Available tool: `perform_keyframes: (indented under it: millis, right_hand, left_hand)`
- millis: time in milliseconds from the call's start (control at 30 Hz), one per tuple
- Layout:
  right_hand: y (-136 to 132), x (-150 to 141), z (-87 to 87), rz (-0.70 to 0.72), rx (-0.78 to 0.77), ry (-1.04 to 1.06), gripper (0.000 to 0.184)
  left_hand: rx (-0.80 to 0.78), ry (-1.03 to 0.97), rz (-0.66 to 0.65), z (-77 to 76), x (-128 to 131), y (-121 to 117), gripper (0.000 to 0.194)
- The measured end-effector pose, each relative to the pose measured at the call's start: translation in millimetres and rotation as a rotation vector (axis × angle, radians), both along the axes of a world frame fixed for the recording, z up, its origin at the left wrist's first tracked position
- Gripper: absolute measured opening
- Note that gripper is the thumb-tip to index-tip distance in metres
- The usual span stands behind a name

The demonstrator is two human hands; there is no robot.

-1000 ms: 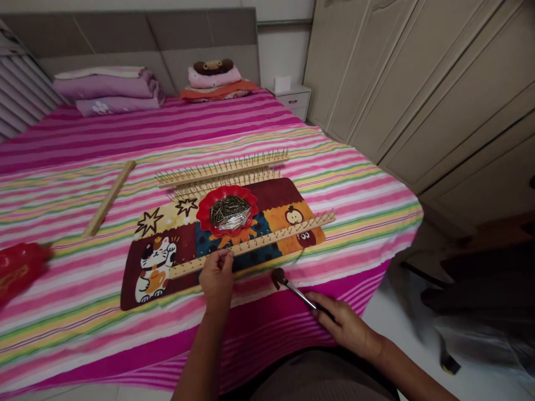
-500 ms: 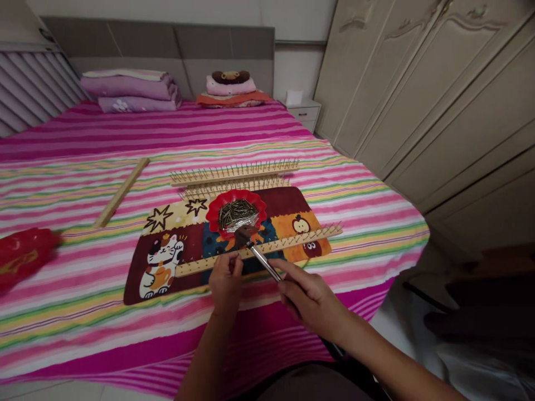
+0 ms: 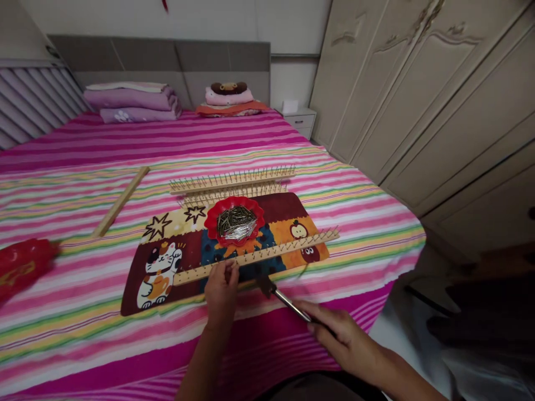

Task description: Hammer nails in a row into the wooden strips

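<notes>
My left hand (image 3: 221, 291) is closed in a pinch at the near edge of a wooden strip (image 3: 271, 253); whatever is between its fingertips is too small to make out. Upright nails stand along the strip's right part, and small dark dots mark its left part. In my right hand (image 3: 345, 334) is a hammer (image 3: 288, 302) with a metal shaft and dark grip. Its head hangs low, right of my left hand and apart from the strip. Just behind the strip, a red scalloped bowl (image 3: 211, 223) holds a heap of loose nails (image 3: 236, 220).
The strip and bowl lie on a patterned mat (image 3: 137, 262) on a striped bedspread (image 3: 368, 223). Behind the bowl are more nail-studded strips (image 3: 232, 181). A plain wooden bar (image 3: 121, 200) and a red dish (image 3: 25, 264) lie left. Folded bedding (image 3: 131, 100) sits by the headboard.
The hammer swung up over the strip near my left hand, then came back down to the right. My left hand stays pinched at the strip. The view has shifted slightly.
</notes>
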State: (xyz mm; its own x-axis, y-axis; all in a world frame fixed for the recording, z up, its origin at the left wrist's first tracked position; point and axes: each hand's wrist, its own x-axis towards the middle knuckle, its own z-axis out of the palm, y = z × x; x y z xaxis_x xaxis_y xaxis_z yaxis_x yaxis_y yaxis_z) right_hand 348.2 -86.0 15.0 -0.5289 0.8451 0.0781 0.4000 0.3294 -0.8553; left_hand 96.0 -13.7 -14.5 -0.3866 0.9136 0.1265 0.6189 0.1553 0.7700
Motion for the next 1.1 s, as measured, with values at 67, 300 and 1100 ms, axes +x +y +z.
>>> perform_keyframes:
  millis: [67,300,1100]
  right_hand:
    - [-6,13,-19.2,0.04,0.069,-0.076,0.044]
    - [-9,25,-62.9,-0.016,0.14,-0.198,0.039]
    - [-4,24,-69.8,0.003,0.104,-0.134,0.043]
  left_hand:
    - [0.034,0.04,0.017,11.3,-5,-2,0.02]
    - [0.006,0.366,-0.171,62.7,-13,53,0.02]
    - [-0.354,0.135,-0.342,70.5,-21,118,0.011]
